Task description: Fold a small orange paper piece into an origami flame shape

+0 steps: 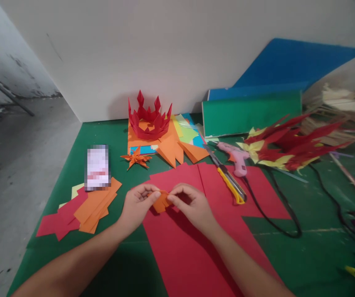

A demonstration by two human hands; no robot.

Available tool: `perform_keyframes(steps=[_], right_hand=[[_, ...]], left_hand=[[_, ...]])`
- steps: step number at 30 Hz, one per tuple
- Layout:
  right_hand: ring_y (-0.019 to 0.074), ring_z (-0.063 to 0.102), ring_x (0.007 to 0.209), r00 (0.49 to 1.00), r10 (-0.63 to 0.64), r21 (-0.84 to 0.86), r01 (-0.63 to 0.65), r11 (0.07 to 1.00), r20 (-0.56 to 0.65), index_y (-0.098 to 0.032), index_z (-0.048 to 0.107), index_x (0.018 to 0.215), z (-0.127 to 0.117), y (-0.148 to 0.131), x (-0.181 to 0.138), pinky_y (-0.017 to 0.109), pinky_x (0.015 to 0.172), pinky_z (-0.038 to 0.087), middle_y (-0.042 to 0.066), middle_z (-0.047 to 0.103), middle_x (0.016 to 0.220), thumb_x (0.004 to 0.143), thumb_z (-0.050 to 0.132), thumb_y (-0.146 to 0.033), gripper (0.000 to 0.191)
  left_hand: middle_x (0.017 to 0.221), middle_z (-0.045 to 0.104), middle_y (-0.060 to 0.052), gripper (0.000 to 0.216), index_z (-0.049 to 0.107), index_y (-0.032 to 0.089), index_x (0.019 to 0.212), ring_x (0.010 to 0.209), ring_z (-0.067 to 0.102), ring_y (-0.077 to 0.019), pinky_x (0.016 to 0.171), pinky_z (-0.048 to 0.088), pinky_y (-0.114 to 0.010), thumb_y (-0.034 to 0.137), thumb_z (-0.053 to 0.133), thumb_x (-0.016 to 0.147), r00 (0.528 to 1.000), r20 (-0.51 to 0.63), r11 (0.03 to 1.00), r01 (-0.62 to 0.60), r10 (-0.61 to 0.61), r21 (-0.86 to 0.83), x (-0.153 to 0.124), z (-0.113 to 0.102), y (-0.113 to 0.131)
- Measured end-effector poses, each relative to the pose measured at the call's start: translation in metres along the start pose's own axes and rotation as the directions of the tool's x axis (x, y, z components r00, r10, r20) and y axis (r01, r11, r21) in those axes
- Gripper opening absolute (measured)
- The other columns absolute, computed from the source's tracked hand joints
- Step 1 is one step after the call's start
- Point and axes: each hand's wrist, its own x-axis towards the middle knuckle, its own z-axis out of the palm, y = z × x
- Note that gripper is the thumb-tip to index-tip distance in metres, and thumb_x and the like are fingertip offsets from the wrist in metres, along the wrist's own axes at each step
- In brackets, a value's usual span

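Observation:
My left hand [138,204] and my right hand [191,204] meet over the middle of the green table, both pinched on a small folded orange paper piece [161,202]. The piece hangs just above large red paper sheets [189,243] that lie under my wrists. Fingers of both hands are curled tight on the paper's edges.
A red paper crown [149,117] stands at the back on orange sheets. An orange paper star [136,158], a phone [97,167], cut orange and red scraps [86,208], a yellow utility knife [229,181], a pink glue gun [237,159] with black cord, and a red-yellow paper flower [284,146] surround me.

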Motion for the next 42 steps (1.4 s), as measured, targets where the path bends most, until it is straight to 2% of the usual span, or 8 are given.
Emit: perform_keyframes(steps=[12, 15, 18, 21, 27, 31, 35, 42], right_hand=[[0.0174, 0.059, 0.065, 0.997, 0.051, -0.145, -0.043, 0.989, 0.052, -0.022, 0.058, 0.068, -0.001, 0.002, 0.002, 0.029, 0.062, 0.046, 0.001, 0.062, 0.065, 0.083, 0.058, -0.032, 0.018], [0.0178, 0.06, 0.07, 0.999, -0.04, -0.17, 0.037, 0.985, -0.014, -0.022, 0.056, 0.072, -0.001, 0.002, 0.001, 0.03, 0.067, 0.048, 0.003, 0.063, 0.072, 0.085, 0.055, -0.028, 0.015], [0.021, 0.061, 0.089, 0.978, -0.197, -0.141, 0.187, 0.972, -0.061, -0.024, 0.056, 0.088, 0.001, 0.003, -0.001, 0.035, 0.08, 0.049, 0.006, 0.064, 0.09, 0.083, 0.061, -0.028, 0.008], [0.0246, 0.058, 0.103, 0.951, -0.308, -0.194, 0.305, 0.932, 0.014, -0.026, 0.057, 0.101, 0.003, 0.003, -0.004, 0.039, 0.088, 0.048, 0.008, 0.063, 0.105, 0.076, 0.071, -0.031, 0.029], [0.0238, 0.061, 0.099, 0.938, -0.336, -0.323, 0.344, 0.882, 0.081, -0.025, 0.062, 0.107, 0.002, 0.001, -0.005, 0.039, 0.087, 0.05, 0.008, 0.067, 0.103, 0.084, 0.061, -0.025, 0.023], [0.0231, 0.064, 0.095, 0.932, -0.361, -0.385, 0.345, 0.856, 0.033, -0.026, 0.063, 0.107, 0.001, 0.001, -0.005, 0.04, 0.085, 0.052, 0.007, 0.07, 0.101, 0.085, 0.055, -0.022, 0.023], [0.02, 0.067, 0.091, 0.924, -0.379, -0.372, 0.331, 0.867, -0.061, -0.026, 0.063, 0.109, 0.002, 0.004, -0.007, 0.036, 0.083, 0.055, 0.005, 0.071, 0.1, 0.086, 0.051, -0.017, 0.027], [0.0186, 0.068, 0.088, 0.97, -0.154, -0.165, 0.124, 0.978, -0.186, -0.023, 0.062, 0.107, 0.003, 0.005, -0.007, 0.031, 0.078, 0.056, 0.006, 0.07, 0.101, 0.086, 0.051, -0.021, 0.024]], left_hand=[[0.062, 0.064, 0.003, 0.031, 0.057, 0.017, 0.078, 0.055, 0.06, -0.0088, 0.053, 0.048, -0.018, 0.039, 0.075, 0.067, 0.99, -0.143, 0.988, -0.031, 0.009, -0.153, 0.003, -0.002, -0.006], [0.06, 0.063, 0.005, 0.031, 0.052, 0.019, 0.08, 0.053, 0.06, -0.0096, 0.052, 0.047, -0.019, 0.042, 0.071, 0.072, 0.982, -0.186, 0.982, -0.071, 0.037, -0.175, 0.005, -0.003, -0.005], [0.057, 0.059, 0.006, 0.033, 0.051, 0.019, 0.078, 0.05, 0.057, -0.0087, 0.049, 0.044, -0.018, 0.043, 0.072, 0.07, 0.987, -0.143, 0.994, -0.088, 0.079, -0.061, 0.002, -0.001, -0.002], [0.061, 0.062, 0.004, 0.034, 0.05, 0.019, 0.083, 0.055, 0.059, -0.0095, 0.052, 0.044, -0.018, 0.042, 0.072, 0.07, 0.993, -0.074, 0.996, -0.093, 0.094, 0.008, -0.002, 0.001, 0.0], [0.058, 0.06, 0.005, 0.039, 0.045, 0.02, 0.087, 0.048, 0.054, -0.0076, 0.046, 0.041, -0.016, 0.037, 0.074, 0.068, 0.998, -0.026, 0.997, -0.05, 0.051, 0.054, -0.004, 0.002, 0.002], [0.074, 0.063, 0.001, 0.042, 0.048, 0.019, 0.087, 0.064, 0.062, -0.0112, 0.053, 0.049, -0.019, 0.032, 0.079, 0.061, 0.997, 0.047, 0.998, -0.058, 0.057, 0.007, -0.003, 0.002, -0.003], [0.088, 0.064, -0.003, 0.033, 0.053, 0.019, 0.09, 0.083, 0.065, -0.0148, 0.064, 0.052, -0.021, 0.028, 0.075, 0.067, 0.989, 0.058, 0.991, -0.135, 0.134, 0.007, -0.002, 0.001, -0.011], [0.099, 0.067, -0.005, 0.023, 0.058, 0.022, 0.101, 0.094, 0.065, -0.0159, 0.075, 0.053, -0.025, 0.023, 0.062, 0.079, 0.943, 0.12, 0.941, -0.323, 0.311, 0.099, -0.001, 0.0, -0.017]])
